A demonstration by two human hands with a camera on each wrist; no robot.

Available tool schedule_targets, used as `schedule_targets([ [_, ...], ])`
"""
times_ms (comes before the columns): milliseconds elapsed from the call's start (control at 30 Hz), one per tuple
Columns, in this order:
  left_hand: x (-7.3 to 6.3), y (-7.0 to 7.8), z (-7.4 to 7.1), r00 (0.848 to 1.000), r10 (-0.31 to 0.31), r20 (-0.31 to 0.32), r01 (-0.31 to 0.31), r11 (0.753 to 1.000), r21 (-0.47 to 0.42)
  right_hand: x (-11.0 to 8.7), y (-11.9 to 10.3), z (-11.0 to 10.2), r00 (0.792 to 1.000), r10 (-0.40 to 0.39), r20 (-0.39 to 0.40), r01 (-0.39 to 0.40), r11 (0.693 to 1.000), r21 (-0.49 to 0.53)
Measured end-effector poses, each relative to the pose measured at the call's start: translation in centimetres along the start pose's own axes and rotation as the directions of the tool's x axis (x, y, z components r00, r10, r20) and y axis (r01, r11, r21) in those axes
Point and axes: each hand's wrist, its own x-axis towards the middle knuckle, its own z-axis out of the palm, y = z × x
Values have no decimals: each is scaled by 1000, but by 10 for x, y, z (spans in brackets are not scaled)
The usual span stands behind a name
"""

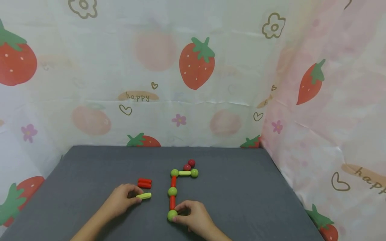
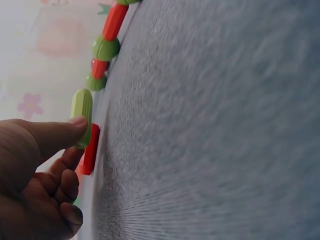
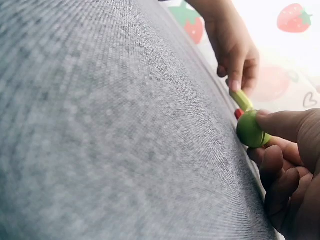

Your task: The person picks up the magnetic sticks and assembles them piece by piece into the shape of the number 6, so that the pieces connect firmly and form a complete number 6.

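Observation:
Between thumb and finger my left hand [image 1: 125, 198] pinches a light green rod [image 1: 146, 195], held near its left end in the head view. Its free end points up in the left wrist view [image 2: 81, 102]. At the near end of a joined chain, my right hand [image 1: 197, 217] pinches a green ball [image 1: 171, 215]. From that ball, a red rod [image 1: 172, 202], a middle green ball [image 1: 172, 191] and another red rod [image 1: 173, 181] run away from me to a corner ball [image 1: 174, 173]. There a light green rod [image 1: 185, 173] turns right to an end ball [image 1: 194, 173].
Two loose red rods [image 1: 144, 183] lie side by side just beyond my left hand. Behind the chain's far arm sit two dark red balls [image 1: 191, 163]. The grey table [image 1: 247, 194] is bordered by strawberry-printed cloth [image 1: 196, 110] at the back and sides.

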Motion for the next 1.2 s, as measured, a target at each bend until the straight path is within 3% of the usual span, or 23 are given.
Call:
schedule_targets([
  [267, -16, 10, 4, 991, 63, 121, -50, 993, -107, 0, 0, 0, 1000, -1, -2, 1, 1000, -5],
  [533, -33, 25, 14, 958, 148, 244, -116, 983, -142, 1, 0, 1, 1000, -17, -10, 17, 1000, -15],
  [800, -35, 40, 28, 898, 138, 417, -23, 962, -271, 0, 0, 0, 1000, -26, -12, 26, 1000, -12],
  [967, -19, 22, 56, 854, 184, 487, 14, 926, -376, 0, 0, -1, 1000, -16, -6, 16, 1000, -13],
  [1100, -11, 8, 80, 845, 186, 501, 32, 918, -396, 1, 0, -1, 1000, -4, 6, 4, 1000, 2],
  [1200, -16, 21, 78, 852, 151, 501, 48, 931, -363, 0, 0, -1, 1000, 4, 12, -4, 1000, 18],
])
